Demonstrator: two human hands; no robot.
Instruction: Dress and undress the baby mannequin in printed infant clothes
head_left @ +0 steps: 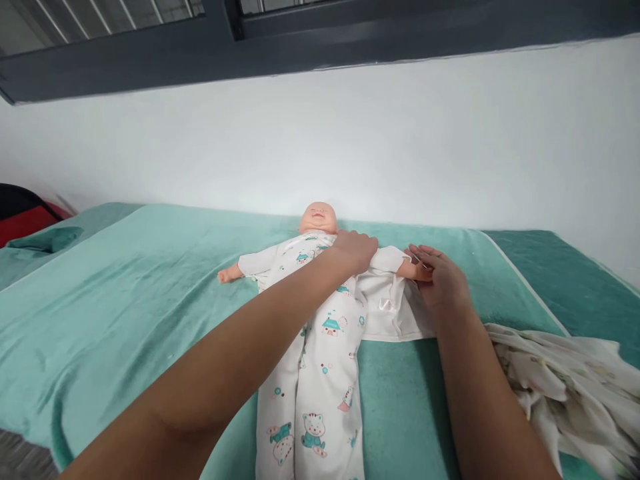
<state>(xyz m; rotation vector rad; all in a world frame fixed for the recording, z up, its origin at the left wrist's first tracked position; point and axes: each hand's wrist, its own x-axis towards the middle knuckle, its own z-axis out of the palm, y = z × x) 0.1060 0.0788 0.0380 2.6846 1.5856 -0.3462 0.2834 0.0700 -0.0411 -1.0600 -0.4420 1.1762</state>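
A baby doll (319, 217) lies on its back, its head toward the wall. It wears a white printed garment (333, 327) with cartoon animals and houses, with sleeves on both arms. My left hand (356, 249) is closed at the doll's shoulder on the picture's right, fingers curled on the sleeve. At the end of that arm, my right hand (447, 275) is closed around the doll's hand (411, 269), just past the cuff. Beneath this arm a white flap of cloth (387, 310) is spread out. The doll's other arm (231, 273) sticks out to the side, its hand bare.
A green blanket (135, 287) covers the surface under the doll. Crumpled patterned cloth (575, 393) lies at the right, beside my right forearm. Behind the doll rises a white wall (350, 140) below a dark window frame (360, 43). A red and black item (25, 213) stands far left.
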